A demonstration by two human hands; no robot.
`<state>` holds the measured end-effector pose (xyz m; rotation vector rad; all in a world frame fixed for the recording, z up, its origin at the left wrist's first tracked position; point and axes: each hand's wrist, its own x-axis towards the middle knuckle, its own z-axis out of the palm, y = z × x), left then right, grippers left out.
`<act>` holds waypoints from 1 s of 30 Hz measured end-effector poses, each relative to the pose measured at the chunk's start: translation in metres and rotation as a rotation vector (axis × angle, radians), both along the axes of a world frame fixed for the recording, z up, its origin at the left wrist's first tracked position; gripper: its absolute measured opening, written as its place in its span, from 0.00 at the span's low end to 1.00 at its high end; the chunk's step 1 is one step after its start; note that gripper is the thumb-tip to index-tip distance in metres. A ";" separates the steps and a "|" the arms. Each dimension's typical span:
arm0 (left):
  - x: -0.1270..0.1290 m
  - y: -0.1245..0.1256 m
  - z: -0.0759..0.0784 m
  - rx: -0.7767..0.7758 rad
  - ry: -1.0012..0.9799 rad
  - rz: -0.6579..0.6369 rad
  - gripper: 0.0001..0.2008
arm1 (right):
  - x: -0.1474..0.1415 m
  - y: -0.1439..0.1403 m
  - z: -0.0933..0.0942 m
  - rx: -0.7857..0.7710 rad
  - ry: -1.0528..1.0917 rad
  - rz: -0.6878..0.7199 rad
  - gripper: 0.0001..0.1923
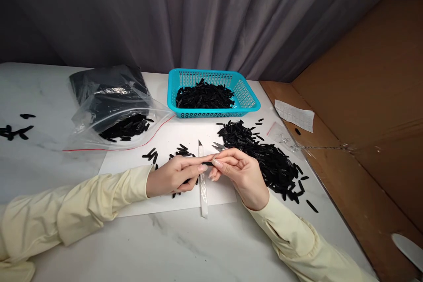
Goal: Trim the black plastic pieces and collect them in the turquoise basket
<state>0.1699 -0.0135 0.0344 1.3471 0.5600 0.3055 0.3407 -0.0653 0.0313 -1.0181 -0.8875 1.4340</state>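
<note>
Pinching one small black plastic strip [208,163] between left hand [172,176] and right hand [243,172], fingers closed; loose grip risks dropping it onto white worktop [185,242].

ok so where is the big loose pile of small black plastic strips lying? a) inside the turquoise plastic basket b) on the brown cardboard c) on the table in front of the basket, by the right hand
c: the big loose pile of small black plastic strips spreads over the white table in front of the turquoise plastic basket, beside the right hand.
</note>
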 end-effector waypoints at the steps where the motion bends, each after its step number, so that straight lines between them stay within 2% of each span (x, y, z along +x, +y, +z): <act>1: 0.000 0.000 0.000 0.000 0.008 0.003 0.32 | 0.000 0.000 0.000 0.001 -0.007 -0.002 0.06; 30: 0.001 -0.001 -0.001 -0.001 -0.054 -0.007 0.30 | -0.004 -0.004 0.003 0.041 -0.037 -0.031 0.05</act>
